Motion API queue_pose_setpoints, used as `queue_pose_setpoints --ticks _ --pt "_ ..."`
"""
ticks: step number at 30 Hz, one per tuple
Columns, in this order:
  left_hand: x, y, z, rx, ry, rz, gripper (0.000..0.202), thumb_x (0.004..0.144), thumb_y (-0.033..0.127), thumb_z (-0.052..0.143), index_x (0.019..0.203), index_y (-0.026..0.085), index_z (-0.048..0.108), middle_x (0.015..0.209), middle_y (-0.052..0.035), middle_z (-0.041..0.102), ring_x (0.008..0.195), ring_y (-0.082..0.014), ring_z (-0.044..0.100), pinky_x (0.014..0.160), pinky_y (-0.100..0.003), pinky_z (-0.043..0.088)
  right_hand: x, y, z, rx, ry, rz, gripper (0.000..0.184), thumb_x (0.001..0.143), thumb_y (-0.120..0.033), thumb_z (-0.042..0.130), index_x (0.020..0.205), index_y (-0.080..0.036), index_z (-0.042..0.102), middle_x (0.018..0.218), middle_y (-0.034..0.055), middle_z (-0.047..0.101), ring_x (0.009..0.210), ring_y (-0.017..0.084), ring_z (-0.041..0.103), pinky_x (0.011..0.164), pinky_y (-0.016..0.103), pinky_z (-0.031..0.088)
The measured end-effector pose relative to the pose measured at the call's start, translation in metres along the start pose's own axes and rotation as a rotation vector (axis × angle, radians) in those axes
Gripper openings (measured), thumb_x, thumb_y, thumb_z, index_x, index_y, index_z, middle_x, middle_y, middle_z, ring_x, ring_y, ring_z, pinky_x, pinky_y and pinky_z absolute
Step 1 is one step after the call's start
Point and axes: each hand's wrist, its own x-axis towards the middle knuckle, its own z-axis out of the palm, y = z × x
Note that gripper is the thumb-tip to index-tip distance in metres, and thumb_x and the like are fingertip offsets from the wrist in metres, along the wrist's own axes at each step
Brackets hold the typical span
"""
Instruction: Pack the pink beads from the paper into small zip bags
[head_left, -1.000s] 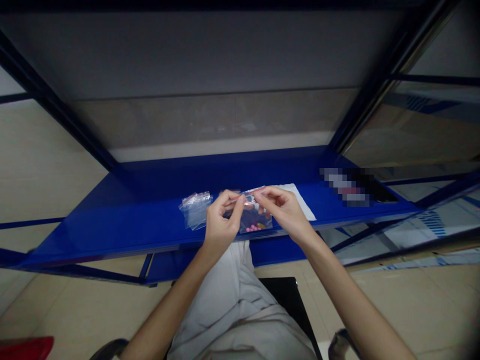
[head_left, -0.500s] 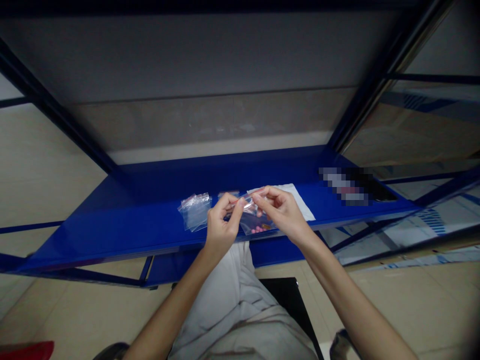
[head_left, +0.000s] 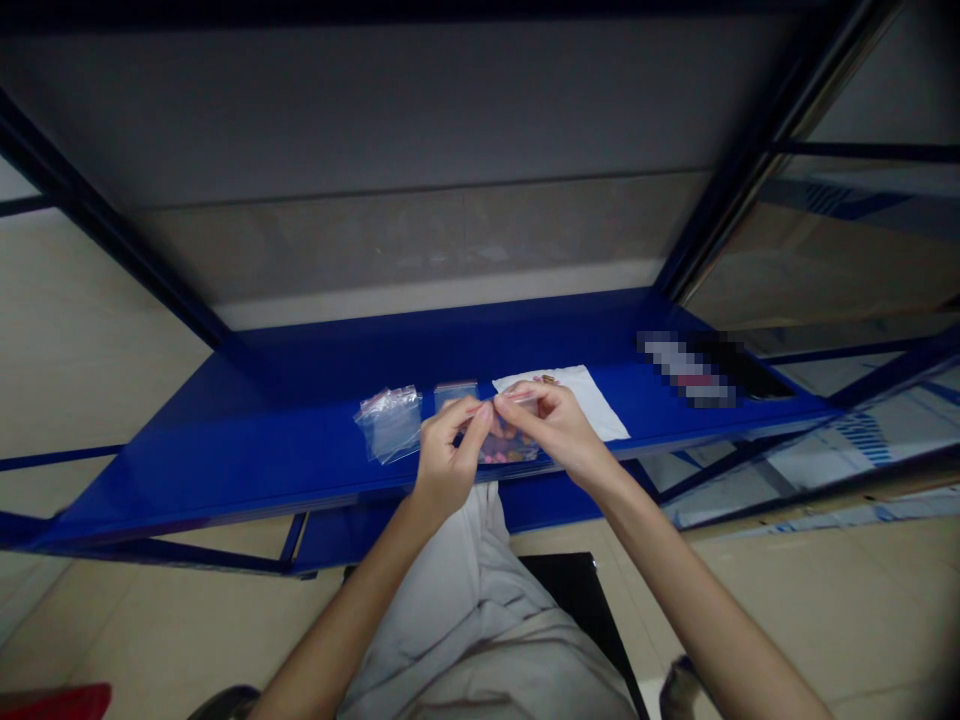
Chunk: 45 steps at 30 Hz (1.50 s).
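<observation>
My left hand [head_left: 452, 445] and my right hand [head_left: 553, 425] pinch the top edge of a clear zip bag [head_left: 517, 448] between thumbs and fingers, the thumb tips close together. Pink pills [head_left: 499, 457] lie at the bottom of this bag, which hangs just above the shelf's front edge. Behind my right hand lies a white paper sheet [head_left: 596, 405] with a few small brown and pink pills [head_left: 549, 380] on it. Another zip bag [head_left: 454, 391] lies just behind my left hand, partly hidden. To the left is a stack of clear zip bags [head_left: 390, 425].
The blue metal shelf [head_left: 247, 420] has upright posts at both sides. At its right end lie a dark flat object [head_left: 757, 380] and a blurred-out patch. Below are my lap in light trousers [head_left: 465, 600] and a black seat [head_left: 577, 590].
My hands have drawn closer together along the bag's top edge, and that edge has come lower and straighter. The pills on the paper have come into view.
</observation>
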Motion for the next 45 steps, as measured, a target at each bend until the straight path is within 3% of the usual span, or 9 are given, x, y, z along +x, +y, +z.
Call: queue_pose_setpoints --ticks 4,10,17,23,29,37,40,43,45 --pt "0.001 0.002 -0.001 0.006 -0.056 0.033 0.033 0.09 0.03 0.046 0.061 0.018 0.059 0.066 -0.0022 0.063 0.068 -0.0155 0.058 0.069 -0.027 0.044 -0.002 0.0 -0.001 0.079 -0.059 0.025 0.033 0.073 -0.042 0.068 0.06 -0.017 0.05 0.065 -0.002 0.056 0.05 0.006 0.049 0.042 0.018 0.034" --pt "0.002 -0.002 -0.005 0.062 -0.091 0.081 0.031 0.089 0.028 0.047 0.063 0.019 0.061 0.066 -0.001 0.066 0.068 -0.0148 0.06 0.069 -0.026 0.044 -0.001 0.007 -0.005 0.048 -0.018 -0.053 0.035 0.075 -0.038 0.067 0.056 -0.016 0.048 0.087 0.0017 0.057 0.058 0.006 0.05 0.045 0.019 0.036" --pt "0.002 -0.003 -0.008 0.163 0.024 0.19 0.034 0.09 0.025 0.046 0.059 0.018 0.059 0.068 -0.0023 0.064 0.067 -0.0148 0.06 0.068 -0.028 0.043 0.004 0.008 -0.006 -0.043 -0.046 -0.102 0.029 0.07 -0.038 0.071 0.056 -0.017 0.057 0.075 0.0017 0.058 0.06 0.009 0.05 0.052 0.022 0.039" --pt "0.005 0.003 -0.011 0.196 0.038 0.255 0.03 0.087 0.017 0.049 0.059 0.017 0.06 0.066 -0.0018 0.063 0.067 -0.0139 0.06 0.068 -0.028 0.044 0.005 0.011 -0.011 -0.008 0.047 -0.082 0.036 0.068 -0.042 0.072 0.049 -0.016 0.055 0.075 0.0022 0.056 0.06 0.009 0.049 0.051 0.023 0.038" --pt "0.001 0.003 -0.011 0.22 0.122 0.268 0.032 0.088 0.017 0.048 0.057 0.018 0.057 0.063 -0.0007 0.062 0.065 -0.0129 0.058 0.066 -0.027 0.044 0.003 0.007 -0.013 -0.027 -0.069 -0.072 0.027 0.068 -0.037 0.073 0.055 -0.016 0.062 0.085 0.0037 0.058 0.065 0.009 0.049 0.052 0.022 0.037" --pt "0.002 0.002 -0.015 0.243 0.054 0.238 0.038 0.09 0.022 0.044 0.054 0.019 0.058 0.064 -0.0015 0.065 0.067 -0.0143 0.06 0.073 -0.031 0.043 0.002 0.005 -0.009 -0.074 -0.051 -0.089 0.036 0.073 -0.043 0.067 0.053 -0.016 0.053 0.077 0.0025 0.055 0.062 0.01 0.049 0.054 0.023 0.04" --pt "0.003 0.003 -0.014 0.261 0.003 0.237 0.031 0.087 0.027 0.049 0.06 0.019 0.062 0.067 -0.0017 0.067 0.069 -0.0162 0.062 0.073 -0.032 0.042 0.003 0.007 -0.01 -0.105 -0.022 -0.106 0.036 0.07 -0.047 0.069 0.054 -0.017 0.056 0.078 0.0032 0.056 0.065 0.011 0.051 0.057 0.025 0.042" --pt "0.003 0.005 -0.01 0.278 0.015 0.25 0.022 0.083 0.025 0.055 0.064 0.019 0.063 0.067 -0.001 0.068 0.068 -0.0162 0.062 0.073 -0.032 0.042 0.003 0.007 -0.011 -0.11 -0.015 -0.119 0.034 0.069 -0.047 0.07 0.056 -0.017 0.06 0.079 0.0036 0.057 0.068 0.012 0.053 0.061 0.026 0.044" --pt "0.003 0.007 -0.007 0.282 0.041 0.235 0.026 0.085 0.022 0.053 0.061 0.018 0.061 0.067 -0.0008 0.068 0.067 -0.0152 0.062 0.074 -0.031 0.041 0.002 0.006 -0.011 -0.099 -0.02 -0.109 0.034 0.071 -0.047 0.068 0.056 -0.017 0.061 0.08 0.0036 0.058 0.068 0.012 0.054 0.062 0.026 0.045"
